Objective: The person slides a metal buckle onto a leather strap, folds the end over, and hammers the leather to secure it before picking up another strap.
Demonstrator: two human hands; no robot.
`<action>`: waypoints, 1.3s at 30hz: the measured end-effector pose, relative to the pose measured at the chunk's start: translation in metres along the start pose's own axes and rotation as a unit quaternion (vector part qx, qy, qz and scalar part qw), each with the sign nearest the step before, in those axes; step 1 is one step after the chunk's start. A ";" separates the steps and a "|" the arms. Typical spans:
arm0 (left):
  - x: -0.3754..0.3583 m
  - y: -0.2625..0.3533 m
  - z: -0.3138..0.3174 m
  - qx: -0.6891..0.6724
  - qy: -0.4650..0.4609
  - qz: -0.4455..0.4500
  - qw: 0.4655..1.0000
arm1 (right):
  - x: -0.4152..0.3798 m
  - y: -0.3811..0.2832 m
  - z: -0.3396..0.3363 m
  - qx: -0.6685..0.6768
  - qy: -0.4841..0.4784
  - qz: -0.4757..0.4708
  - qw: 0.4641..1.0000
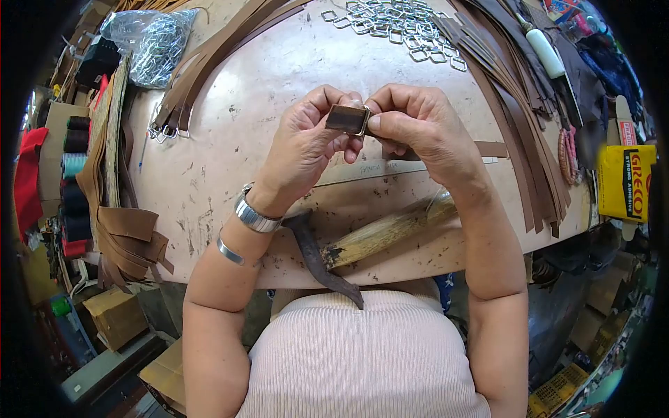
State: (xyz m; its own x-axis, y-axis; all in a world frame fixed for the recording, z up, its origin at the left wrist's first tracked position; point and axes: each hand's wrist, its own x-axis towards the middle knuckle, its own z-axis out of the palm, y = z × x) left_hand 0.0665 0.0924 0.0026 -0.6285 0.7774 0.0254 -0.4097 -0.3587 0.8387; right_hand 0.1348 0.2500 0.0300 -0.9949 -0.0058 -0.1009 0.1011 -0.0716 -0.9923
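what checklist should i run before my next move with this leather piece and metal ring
1. Dark brown flat leather piece held in the left hand: ok.
2. Right hand at the small rectangular metal ring: ok.
3. Leather fully through that ring: cannot tell, part is hidden.
4. Spare silver rectangular metal rings on the pale table: ok, far side.
5. Dark slender curved piece wholly on the table: not ok, one end overhangs.

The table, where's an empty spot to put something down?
Bare: beyond the left hand, between the left straps and the rings; also between that hand and the leather pile. Crowded: the right side, under the right straps, and nearer, around the stick.
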 end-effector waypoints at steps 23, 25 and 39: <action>0.001 0.004 -0.013 0.026 -0.045 -0.006 0.999 | 0.000 0.000 0.000 0.000 -0.017 -0.001 1.000; 0.002 0.001 -0.007 0.081 -0.006 0.025 0.996 | -0.001 -0.003 0.000 -0.009 0.003 0.011 1.000; 0.000 0.003 0.002 0.139 0.097 0.133 0.977 | -0.003 -0.011 -0.008 -0.113 0.003 0.016 0.993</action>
State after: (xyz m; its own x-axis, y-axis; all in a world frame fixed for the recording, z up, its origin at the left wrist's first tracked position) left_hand 0.0668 0.0923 0.0068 -0.8122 0.5544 0.1814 -0.0369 -0.3592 0.9325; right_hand 0.1371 0.2591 0.0401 -0.9911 0.0023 -0.1330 0.1318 0.1537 -0.9793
